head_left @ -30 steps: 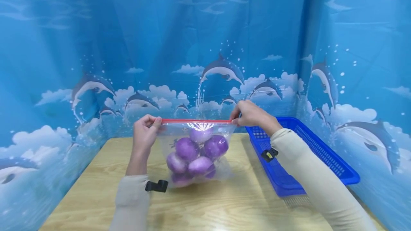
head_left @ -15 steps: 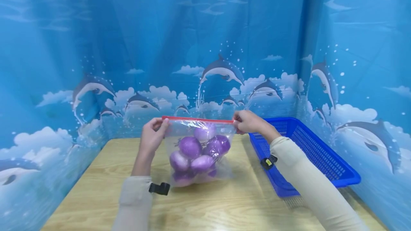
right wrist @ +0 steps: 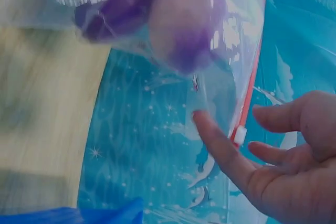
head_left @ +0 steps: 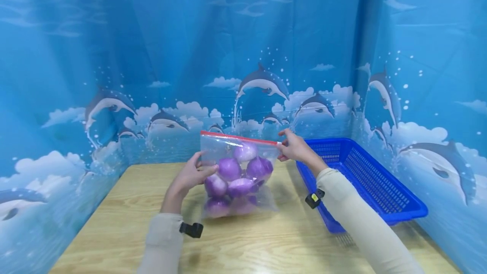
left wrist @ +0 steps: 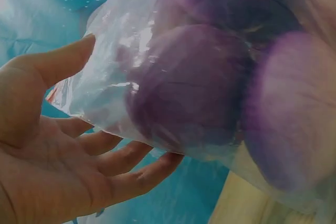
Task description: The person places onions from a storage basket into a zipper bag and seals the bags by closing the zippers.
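Observation:
A clear zip bag [head_left: 268,201] with a red zip strip [head_left: 239,138] stands upright on the table, filled with several purple-and-white round vegetables [head_left: 230,169], perhaps onions. At the bag's left side is my left hand [head_left: 190,176]; in the left wrist view its thumb [left wrist: 65,61] lies on the near side and its fingers reach behind the edge, without pinching. My right hand [head_left: 296,149] is at the upper right corner, fingers spread. In the right wrist view a white slider [right wrist: 240,136] sits at the strip's end, close to the fingers.
A blue plastic basket [head_left: 374,181] with slotted walls stands to the right, under and beside my right forearm. The wooden table [head_left: 125,219] meets a blue dolphin-print curtain [head_left: 213,54] at the back and sides. Each wrist wears a small black camera mount [head_left: 191,230].
Both hands pinched the strip's ends before; now their fingers have loosened. The left hand has slid down the bag's side. The strip's left end has risen and tilted.

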Motion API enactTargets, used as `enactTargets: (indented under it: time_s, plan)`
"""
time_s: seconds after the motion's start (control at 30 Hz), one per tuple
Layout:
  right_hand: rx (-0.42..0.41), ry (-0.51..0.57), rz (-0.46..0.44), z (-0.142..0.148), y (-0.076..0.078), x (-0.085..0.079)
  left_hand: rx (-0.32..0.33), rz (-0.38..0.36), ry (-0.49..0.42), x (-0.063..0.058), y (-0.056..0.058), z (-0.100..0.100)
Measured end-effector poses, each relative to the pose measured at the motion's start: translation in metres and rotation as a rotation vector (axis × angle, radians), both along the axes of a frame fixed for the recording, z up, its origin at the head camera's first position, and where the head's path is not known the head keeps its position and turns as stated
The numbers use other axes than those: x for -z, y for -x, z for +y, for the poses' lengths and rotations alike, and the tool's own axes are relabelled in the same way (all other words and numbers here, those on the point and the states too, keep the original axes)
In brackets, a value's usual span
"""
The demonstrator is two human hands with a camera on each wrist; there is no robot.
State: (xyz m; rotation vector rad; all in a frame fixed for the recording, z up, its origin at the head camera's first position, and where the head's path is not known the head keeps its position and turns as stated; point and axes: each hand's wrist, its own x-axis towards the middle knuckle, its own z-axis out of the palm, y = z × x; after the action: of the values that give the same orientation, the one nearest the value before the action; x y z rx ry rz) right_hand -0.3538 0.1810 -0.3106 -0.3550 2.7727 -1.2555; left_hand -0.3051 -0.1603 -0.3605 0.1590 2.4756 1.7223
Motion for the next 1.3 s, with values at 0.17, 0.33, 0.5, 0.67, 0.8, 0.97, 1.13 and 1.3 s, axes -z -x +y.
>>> enactTargets:
  time_s: [0.17,0.33,0.5,0.67,0.8,0.97,1.13,1.3]
  plan:
    - [-0.135,-0.033,0.04,-0.006,-0.004,0.01,-0.002,-0.029,-0.011,0.008,0.001,0.003]
    - [-0.215,-0.168,0.139,-0.018,-0.007,0.024,0.013,-0.026,-0.014,0.014,0.001,0.007]
    - [-0.25,-0.211,0.175,-0.028,-0.009,0.036,0.036,-0.05,0.0,0.018,0.001,0.011]
    - [-0.33,-0.187,0.203,-0.036,-0.012,0.041,0.046,-0.077,0.026,0.019,0.003,0.015]
    - [-0.353,-0.206,0.227,-0.042,-0.015,0.041,0.012,-0.071,0.028,0.02,0.005,0.021]
    - [-0.307,-0.285,0.206,-0.051,-0.015,0.041,-0.02,-0.028,0.03,0.022,0.007,0.029]
    - [-0.278,-0.349,0.13,-0.061,-0.015,0.043,-0.039,-0.033,0.079,0.029,0.008,0.033]
    - [-0.264,-0.402,0.045,-0.069,-0.013,0.055,-0.081,-0.05,0.145,0.042,0.008,0.034]
